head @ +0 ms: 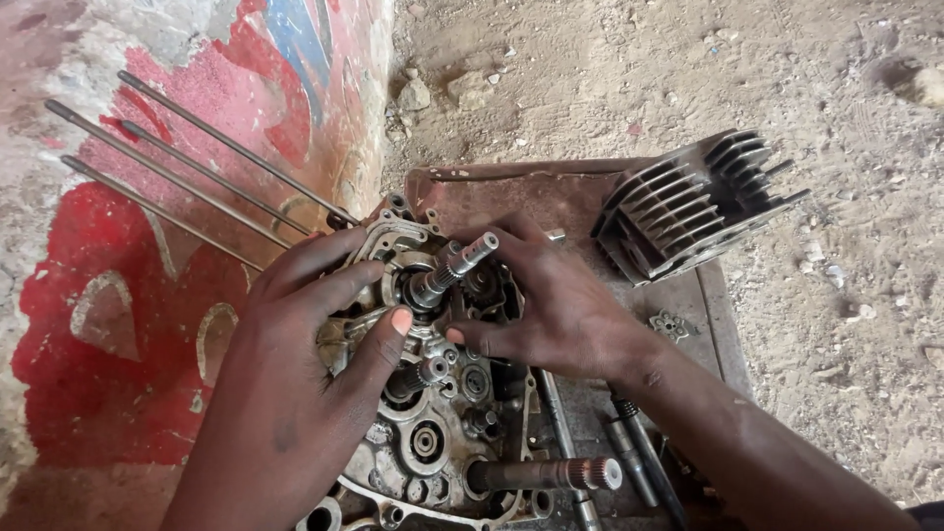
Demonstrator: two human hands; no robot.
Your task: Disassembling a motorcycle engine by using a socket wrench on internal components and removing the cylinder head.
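Hands (295,374) hiding engine case (433,442) middle

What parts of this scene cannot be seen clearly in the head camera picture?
- Centre of the engine case: covered by the left hand and right hand around the upright shaft.
- Right-hand fingertips: hidden behind the shaft and gears.
- Lower rim of the case: cut off by the bottom edge.
- Tools beside the case: partly under the right forearm.
- Small star-shaped part on the metal tray: too small to identify.
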